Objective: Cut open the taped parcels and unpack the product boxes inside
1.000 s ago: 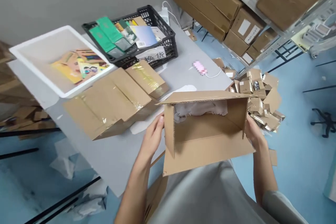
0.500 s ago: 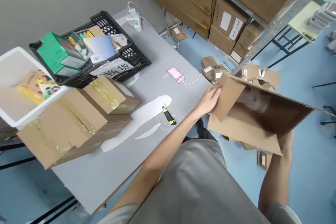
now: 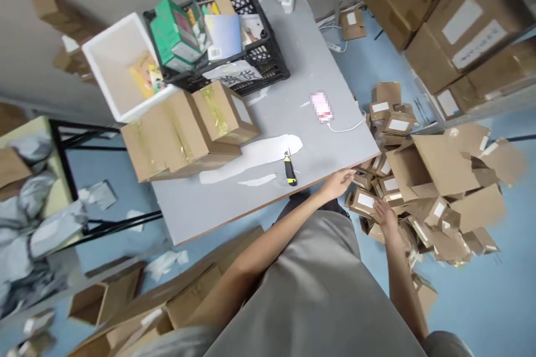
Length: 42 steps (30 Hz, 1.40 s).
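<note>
My left hand [image 3: 340, 182] reaches out past the right corner of the grey table [image 3: 293, 122], fingers stretched and holding nothing. Just below it, my right hand [image 3: 383, 214] hovers with loose fingers over small labelled cartons, also holding nothing. Ahead of both hands an open cardboard box [image 3: 425, 167] lies tilted on a heap of small cardboard boxes [image 3: 444, 217] on the blue floor. A yellow-and-black utility knife [image 3: 288, 170] lies on the table near its front edge, left of my left hand.
On the table stand two taped cartons [image 3: 188, 128], a black crate [image 3: 221, 39] of booklets, a white tub [image 3: 117, 67] and a pink device [image 3: 320, 107] on a cable. Large cartons [image 3: 452, 17] are stacked at the back right. Flattened cardboard [image 3: 176, 295] lies on the floor at the left.
The open box has left both my hands and now lies on the floor heap to the right. Both hands have dropped empty beside the table corner. The view has swung right and down.
</note>
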{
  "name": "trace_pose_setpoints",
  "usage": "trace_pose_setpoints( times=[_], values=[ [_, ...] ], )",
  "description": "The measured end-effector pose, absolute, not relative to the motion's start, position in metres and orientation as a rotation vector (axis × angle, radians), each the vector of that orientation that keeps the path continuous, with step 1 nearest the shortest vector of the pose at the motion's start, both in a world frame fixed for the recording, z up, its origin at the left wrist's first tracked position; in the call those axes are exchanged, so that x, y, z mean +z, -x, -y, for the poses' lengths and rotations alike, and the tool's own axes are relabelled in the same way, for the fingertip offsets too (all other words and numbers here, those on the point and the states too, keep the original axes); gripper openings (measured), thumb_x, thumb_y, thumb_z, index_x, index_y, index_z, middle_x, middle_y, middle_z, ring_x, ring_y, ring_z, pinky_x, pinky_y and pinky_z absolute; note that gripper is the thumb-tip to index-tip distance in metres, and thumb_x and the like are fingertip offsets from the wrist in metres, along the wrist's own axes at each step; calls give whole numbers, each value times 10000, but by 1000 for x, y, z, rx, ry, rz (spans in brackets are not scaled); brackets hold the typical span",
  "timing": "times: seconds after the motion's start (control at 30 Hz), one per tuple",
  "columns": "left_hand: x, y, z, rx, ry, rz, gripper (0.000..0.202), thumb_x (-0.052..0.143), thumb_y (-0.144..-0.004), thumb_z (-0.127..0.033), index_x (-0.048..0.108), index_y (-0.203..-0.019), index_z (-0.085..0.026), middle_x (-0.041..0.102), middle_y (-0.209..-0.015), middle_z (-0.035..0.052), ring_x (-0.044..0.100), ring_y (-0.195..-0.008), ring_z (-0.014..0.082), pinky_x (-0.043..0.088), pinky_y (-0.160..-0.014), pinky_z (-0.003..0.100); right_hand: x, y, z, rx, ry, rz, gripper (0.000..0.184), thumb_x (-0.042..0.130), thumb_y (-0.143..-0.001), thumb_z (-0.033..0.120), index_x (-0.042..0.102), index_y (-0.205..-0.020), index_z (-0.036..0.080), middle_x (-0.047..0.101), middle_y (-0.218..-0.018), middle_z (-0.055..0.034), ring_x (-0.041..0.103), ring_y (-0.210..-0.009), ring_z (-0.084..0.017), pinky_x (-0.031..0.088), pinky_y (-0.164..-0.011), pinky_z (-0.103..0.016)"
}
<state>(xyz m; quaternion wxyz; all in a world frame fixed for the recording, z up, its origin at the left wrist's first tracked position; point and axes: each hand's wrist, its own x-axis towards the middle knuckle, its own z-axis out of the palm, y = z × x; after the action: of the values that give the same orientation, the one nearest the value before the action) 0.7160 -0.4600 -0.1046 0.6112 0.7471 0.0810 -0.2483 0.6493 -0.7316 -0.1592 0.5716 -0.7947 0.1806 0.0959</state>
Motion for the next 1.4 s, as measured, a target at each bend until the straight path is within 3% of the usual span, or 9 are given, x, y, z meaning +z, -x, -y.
trace_pose_setpoints(
  times=[0.07,0.2,0.3,0.37,0.43,0.63,0.83,1.2,1.4],
  values=[
    [-120,-684,424,-559,-1679,-373,321,654,-1073,-308,821,-1316,-182,826,-1428,162,811,-1315,311,613,-1215,480,-187,-689,664,312,1820,-349,526,610,-929,781,746,-954,274,825,-897,-100,822,-877,-325,701,-858,-534],
    [-125,-629,366,-408,-1633,-636,416,702,-1041,-509,823,-1298,-205,836,-1413,139,787,-1353,325,571,-1265,500,-218,-824,541,332,2033,186,474,508,-1072,580,780,-1175,206,839,-1237,-201,780,-1191,-352,610,-1149,-543],
    [-118,-591,336,-305,-1591,-811,553,715,-991,-649,821,-1313,-212,816,-1460,148,744,-1429,342,518,-1313,514,-226,-928,468,266,2298,536,528,503,-1079,368,674,-1511,117,706,-1572,-253,608,-1514,-365,455,-1332,-549],
    [-112,-570,322,-243,-1537,-908,627,736,-944,-704,818,-1317,-208,807,-1474,162,723,-1461,363,492,-1331,534,-229,-977,432,252,2448,673,639,521,-1077,340,538,-1659,74,537,-1760,-273,443,-1669,-380,370,-1386,-577],
    [-108,-554,312,-182,-1481,-991,677,763,-905,-731,812,-1331,-207,799,-1488,171,708,-1483,379,476,-1340,551,-233,-1005,409,282,2536,730,678,523,-1087,348,473,-1699,61,456,-1819,-284,348,-1730,-387,321,-1405,-611],
    [-93,-529,285,-72,-1301,-1106,751,826,-848,-766,800,-1361,-218,789,-1507,180,692,-1500,399,498,-1309,561,-242,-1009,388,406,2610,651,596,505,-1079,340,571,-1573,15,627,-1639,-339,439,-1683,-391,321,-1388,-648],
    [-90,-497,224,17,-1178,-1151,766,841,-845,-756,781,-1380,-211,772,-1533,190,676,-1523,385,539,-1274,516,-232,-985,370,202,2481,526,625,556,-1056,463,593,-1550,83,623,-1630,-311,452,-1656,-417,312,-1377,-716],
    [-119,-434,-19,388,-1110,-1295,512,725,-1029,-404,688,-1494,-193,666,-1665,188,627,-1574,305,527,-1303,457,-147,-736,210,147,2221,555,738,533,-1061,702,623,-1565,171,641,-1633,-260,575,-1572,-385,446,-1337,-627],
    [-112,-476,-84,176,-1349,-1039,440,684,-1050,-275,728,-1457,-116,700,-1611,231,679,-1514,350,494,-1316,490,-134,-671,120,383,2162,204,703,626,-968,672,660,-1437,151,723,-1520,-299,688,-1446,-402,558,-1211,-601]
  ],
)
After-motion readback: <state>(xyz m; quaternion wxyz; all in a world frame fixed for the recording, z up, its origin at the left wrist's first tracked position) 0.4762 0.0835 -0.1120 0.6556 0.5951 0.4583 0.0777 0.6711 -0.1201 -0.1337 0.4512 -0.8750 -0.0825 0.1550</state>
